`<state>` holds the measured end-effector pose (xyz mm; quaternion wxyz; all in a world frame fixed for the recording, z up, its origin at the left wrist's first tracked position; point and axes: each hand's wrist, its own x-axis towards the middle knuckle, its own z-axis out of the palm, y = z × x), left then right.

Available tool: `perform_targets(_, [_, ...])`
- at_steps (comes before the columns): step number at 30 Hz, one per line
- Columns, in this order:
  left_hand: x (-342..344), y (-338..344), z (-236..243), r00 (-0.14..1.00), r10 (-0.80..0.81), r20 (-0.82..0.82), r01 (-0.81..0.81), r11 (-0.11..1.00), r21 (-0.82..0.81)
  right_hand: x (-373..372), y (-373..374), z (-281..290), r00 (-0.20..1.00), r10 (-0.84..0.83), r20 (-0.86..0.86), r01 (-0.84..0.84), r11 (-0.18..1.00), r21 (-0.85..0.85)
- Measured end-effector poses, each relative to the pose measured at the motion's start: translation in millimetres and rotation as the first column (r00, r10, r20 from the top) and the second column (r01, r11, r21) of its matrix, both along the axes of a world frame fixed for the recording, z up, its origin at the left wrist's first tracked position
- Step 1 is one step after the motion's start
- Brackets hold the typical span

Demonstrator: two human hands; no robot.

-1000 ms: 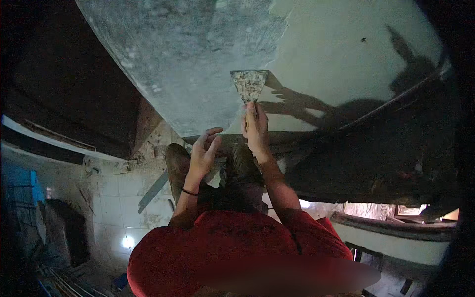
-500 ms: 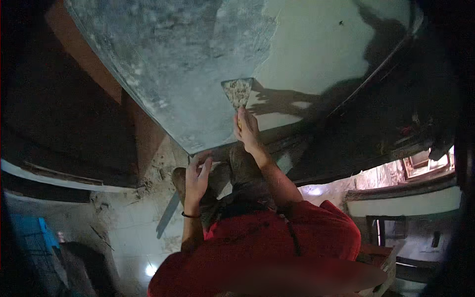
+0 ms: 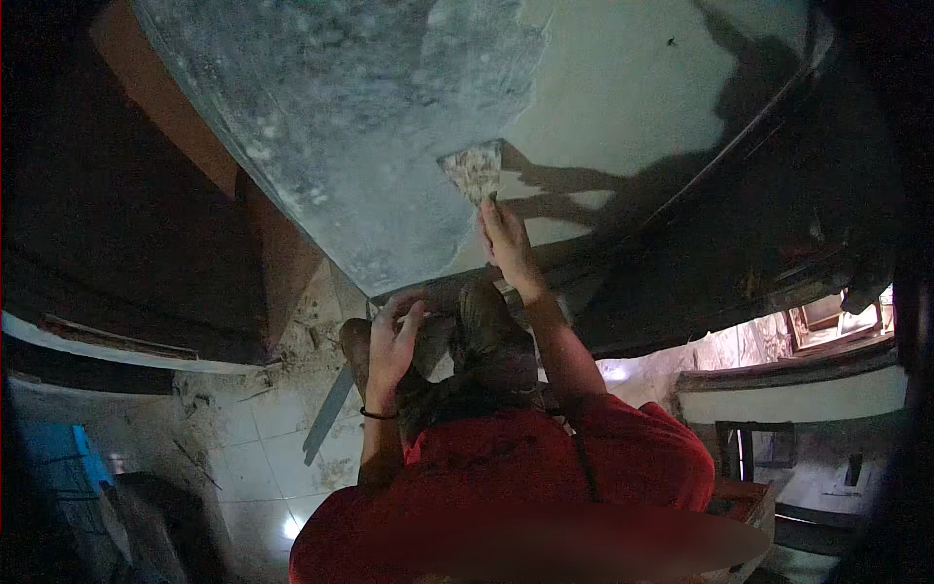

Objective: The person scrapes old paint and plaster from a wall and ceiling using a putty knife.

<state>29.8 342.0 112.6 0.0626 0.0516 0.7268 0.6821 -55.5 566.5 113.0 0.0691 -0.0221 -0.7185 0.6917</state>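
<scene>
My right hand is closed round the handle of a scraper, whose triangular metal blade is smeared with pale and dark residue. Its wide edge is turned away from me, at the wall panel, where a mottled grey area meets a smooth pale green-white area. Whether the blade presses on the surface I cannot tell. My left hand holds nothing; its fingers are apart and slightly bent, close to the panel's lower corner. A dark band circles that wrist.
Shadows of my arm and body fall across the pale area. A long flat grey strip lies on the dusty tiled floor at my left. Something blue stands at the far left. A dark ledge runs along the right.
My right hand and the scraper have shifted a little to the right and away from me, and the blade has tilted. My left hand has barely moved.
</scene>
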Motion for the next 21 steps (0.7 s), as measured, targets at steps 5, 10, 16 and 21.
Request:
perform_targets(5, [12, 3, 1, 0.998, 0.013, -0.067, -0.016, 0.999, -0.05, -14, -10, 42, 0.976, 0.051, -0.211, -0.075, 0.992, -0.104])
perform_targets(10, [21, -2, 9, 1.0, 0.025, 0.006, -0.025, 0.999, 0.024, 10, 6, 3, 0.996, 0.068, -0.058, -0.073, 0.994, -0.078])
perform_targets(16, [28, -12, 2, 0.997, 0.069, -0.016, -0.069, 0.998, 0.005, -3, 2, 7, 0.992, 0.079, -0.103, -0.089, 0.992, -0.095])
perform_targets(21, [32, -8, 8, 0.999, 0.043, 0.029, -0.042, 0.999, -0.022, -15, -19, 54, 0.968, 0.049, -0.246, -0.074, 0.993, -0.092])
